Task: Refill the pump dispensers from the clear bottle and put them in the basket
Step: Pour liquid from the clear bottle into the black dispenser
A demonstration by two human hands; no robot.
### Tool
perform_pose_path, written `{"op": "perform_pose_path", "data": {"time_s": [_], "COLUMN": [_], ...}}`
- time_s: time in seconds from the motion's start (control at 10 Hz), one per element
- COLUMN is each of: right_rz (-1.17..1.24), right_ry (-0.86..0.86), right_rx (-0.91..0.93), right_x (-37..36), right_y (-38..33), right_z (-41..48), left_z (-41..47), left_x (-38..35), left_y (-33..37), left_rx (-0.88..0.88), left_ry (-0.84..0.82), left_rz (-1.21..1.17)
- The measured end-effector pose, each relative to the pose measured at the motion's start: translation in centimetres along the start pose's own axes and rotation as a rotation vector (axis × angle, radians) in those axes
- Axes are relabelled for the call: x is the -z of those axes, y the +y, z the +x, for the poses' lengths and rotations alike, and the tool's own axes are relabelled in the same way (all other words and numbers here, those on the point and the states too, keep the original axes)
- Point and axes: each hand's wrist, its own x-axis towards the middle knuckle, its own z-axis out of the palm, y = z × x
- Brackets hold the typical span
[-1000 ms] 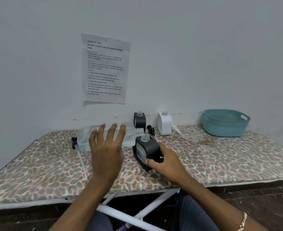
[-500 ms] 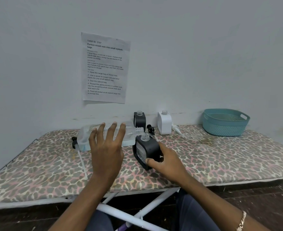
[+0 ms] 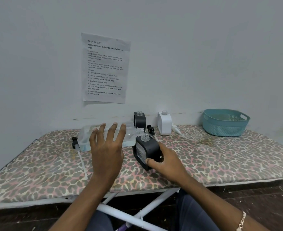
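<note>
Left hand (image 3: 108, 152) grips bottle (image 3: 85, 140) mid-body, likely rigid, slick, sloshy; right hand (image 3: 169, 162) clasps light dispenser (image 3: 151, 148) below bottle's neck

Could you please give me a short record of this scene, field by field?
left hand: holds the clear bottle tipped sideways, neck by the open mouth of the black dispenser
right hand: grips that dispenser, tilted
waiting: second black dispenser and white dispenser, upright, pumps off
basket: far right, no dispenser inside
</note>
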Motion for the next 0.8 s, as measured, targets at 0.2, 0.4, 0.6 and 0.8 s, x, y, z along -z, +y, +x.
{"op": "perform_pose_path", "data": {"time_s": [0.2, 0.4, 0.6, 0.8], "right_rz": [0.004, 0.002, -0.001, -0.01], "right_ry": [0.004, 0.0, 0.001, 0.004], "right_rx": [-0.003, -0.006, -0.004, 0.001], "right_x": [-0.03, 0.0, 0.01, 0.0], "right_y": [0.11, 0.08, 0.21, 0.24], "right_z": [0.03, 0.05, 0.01, 0.09], "left_z": [0.0, 0.03, 0.04, 0.03], "left_x": [0.13, 0.23, 0.27, 0.18], "left_y": [0.01, 0.04, 0.06, 0.06], "left_rx": [-0.002, -0.001, -0.001, -0.001], "left_ry": [0.001, 0.004, 0.003, 0.001], "left_rz": [0.0, 0.003, 0.004, 0.007]}}
